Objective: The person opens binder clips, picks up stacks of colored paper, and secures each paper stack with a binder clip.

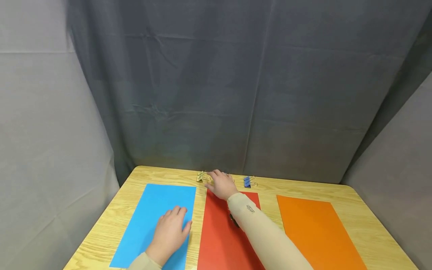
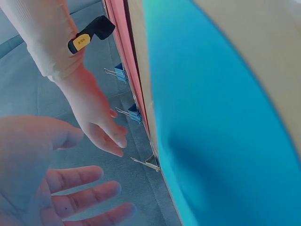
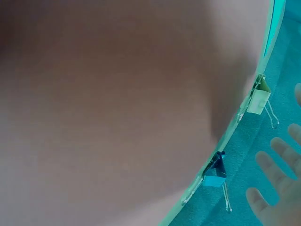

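Observation:
A yellow binder clip [image 1: 201, 176] stands at the table's far edge, just left of my right hand [image 1: 222, 184]. That hand reaches over the far end of a red sheet [image 1: 216, 232], fingers apart and holding nothing in the right wrist view. A blue binder clip [image 1: 248, 182] stands to its right; another blue binder clip [image 2: 135, 113], mostly hidden behind the hand in the head view, shows in the left wrist view. Over the blue sheet [image 1: 165, 198] hovers my left hand [image 1: 170, 232], its fingers extended and grasping nothing.
An orange sheet [image 1: 317, 228] lies on the right of the wooden table [image 1: 378, 225]. A dark grey curtain [image 1: 216, 93] hangs behind the far edge, with light cloth [image 1: 44, 150] on the left side. A dark band [image 2: 101, 28] sits on my right wrist.

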`<state>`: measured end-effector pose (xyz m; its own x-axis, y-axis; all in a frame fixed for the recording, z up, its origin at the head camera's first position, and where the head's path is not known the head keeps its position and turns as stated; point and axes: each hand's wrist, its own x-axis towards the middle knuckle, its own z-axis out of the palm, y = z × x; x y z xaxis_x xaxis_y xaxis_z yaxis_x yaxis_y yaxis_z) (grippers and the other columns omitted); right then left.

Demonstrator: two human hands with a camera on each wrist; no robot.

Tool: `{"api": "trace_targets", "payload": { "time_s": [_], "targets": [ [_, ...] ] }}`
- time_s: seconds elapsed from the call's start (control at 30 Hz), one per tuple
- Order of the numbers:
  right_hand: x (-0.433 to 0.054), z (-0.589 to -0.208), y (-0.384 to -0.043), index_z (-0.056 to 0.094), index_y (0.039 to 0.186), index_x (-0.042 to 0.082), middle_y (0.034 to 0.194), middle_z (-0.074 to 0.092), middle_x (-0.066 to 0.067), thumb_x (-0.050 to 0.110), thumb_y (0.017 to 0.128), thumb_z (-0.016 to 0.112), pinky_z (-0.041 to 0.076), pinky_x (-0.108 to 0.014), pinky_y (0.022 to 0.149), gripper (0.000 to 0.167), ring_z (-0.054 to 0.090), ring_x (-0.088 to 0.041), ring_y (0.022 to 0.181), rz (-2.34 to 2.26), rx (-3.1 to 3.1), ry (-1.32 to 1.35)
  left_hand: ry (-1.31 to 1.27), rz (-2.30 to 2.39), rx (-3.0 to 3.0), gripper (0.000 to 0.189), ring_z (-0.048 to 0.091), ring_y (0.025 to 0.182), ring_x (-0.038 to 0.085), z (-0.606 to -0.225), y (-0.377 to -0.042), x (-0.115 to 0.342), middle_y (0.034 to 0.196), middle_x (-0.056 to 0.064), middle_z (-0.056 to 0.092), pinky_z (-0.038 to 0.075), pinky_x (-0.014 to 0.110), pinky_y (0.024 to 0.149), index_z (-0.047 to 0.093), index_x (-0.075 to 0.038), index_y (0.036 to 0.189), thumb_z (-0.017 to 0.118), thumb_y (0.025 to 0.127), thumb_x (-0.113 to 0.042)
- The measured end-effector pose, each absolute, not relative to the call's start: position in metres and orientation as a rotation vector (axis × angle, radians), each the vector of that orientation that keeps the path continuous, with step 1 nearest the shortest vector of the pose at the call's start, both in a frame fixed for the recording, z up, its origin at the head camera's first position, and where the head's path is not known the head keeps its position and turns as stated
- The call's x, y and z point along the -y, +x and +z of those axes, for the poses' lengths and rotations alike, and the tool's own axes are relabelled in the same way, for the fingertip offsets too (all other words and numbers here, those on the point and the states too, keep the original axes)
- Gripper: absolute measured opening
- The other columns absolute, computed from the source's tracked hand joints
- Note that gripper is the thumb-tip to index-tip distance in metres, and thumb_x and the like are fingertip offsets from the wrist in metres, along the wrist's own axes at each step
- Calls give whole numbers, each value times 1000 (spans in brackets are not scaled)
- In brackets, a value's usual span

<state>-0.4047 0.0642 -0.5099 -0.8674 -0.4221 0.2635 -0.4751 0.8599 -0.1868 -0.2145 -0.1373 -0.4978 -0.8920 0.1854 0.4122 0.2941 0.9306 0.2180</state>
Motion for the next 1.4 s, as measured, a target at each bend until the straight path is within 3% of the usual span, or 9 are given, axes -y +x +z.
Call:
{"api": "trace_targets", "payload": {
  "time_s": [0.47,0.97,1.4],
  "targets": [
    [-63,-513,-406,52,150,19,144,57,-5,47,99,67,38,-65,114,59,59,-31,129,378,2853,703,-356,-375,2683,32,65,82,27,-495,-210,138,99,7,67,53,46,67,68,-7,112,79,90,-27],
    [-57,-489,-402,52,149,18,145,56,-7,44,99,68,42,-58,111,60,58,-32,129,344,2914,724,-368,-372,2666,31,63,78,25,-495,-210,135,96,6,66,52,44,64,68,-8,111,79,89,-27],
    [-53,-498,-416,52,151,19,147,54,-6,43,99,67,41,-59,111,59,57,-32,131,330,2948,713,-354,-382,2695,32,63,80,25,-496,-210,135,97,5,66,52,43,65,68,-8,113,78,91,-30]
  ]
}}
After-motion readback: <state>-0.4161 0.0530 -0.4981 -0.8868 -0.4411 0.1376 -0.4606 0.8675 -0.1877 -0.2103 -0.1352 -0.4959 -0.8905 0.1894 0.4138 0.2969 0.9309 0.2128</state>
